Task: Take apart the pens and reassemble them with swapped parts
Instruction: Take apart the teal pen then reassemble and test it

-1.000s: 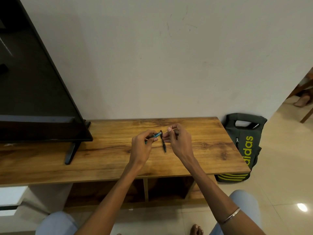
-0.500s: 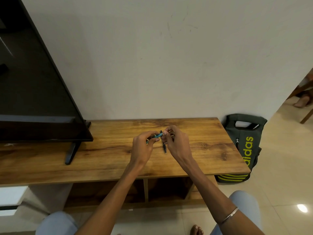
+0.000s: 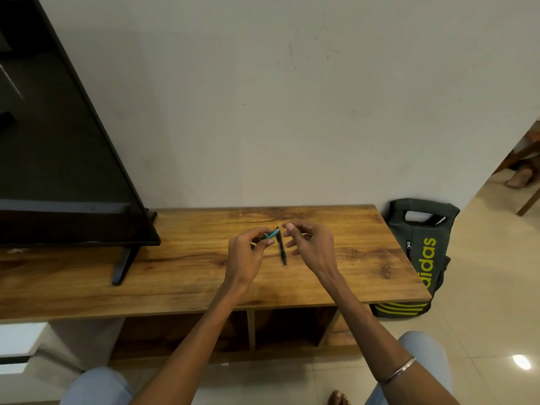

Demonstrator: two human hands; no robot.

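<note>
Fingers (image 3: 270, 242) around teal pen (image 3: 272, 234), seemingly.

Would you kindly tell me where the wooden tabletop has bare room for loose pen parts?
Bare wood lies right of the right hand toward the table's end, and between the left hand and the television's stand leg. Crowded around the black pen.

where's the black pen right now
The black pen lies on the wooden table near the middle of the head view, between the left hand, which holds a teal pen, and the open right hand.
</note>
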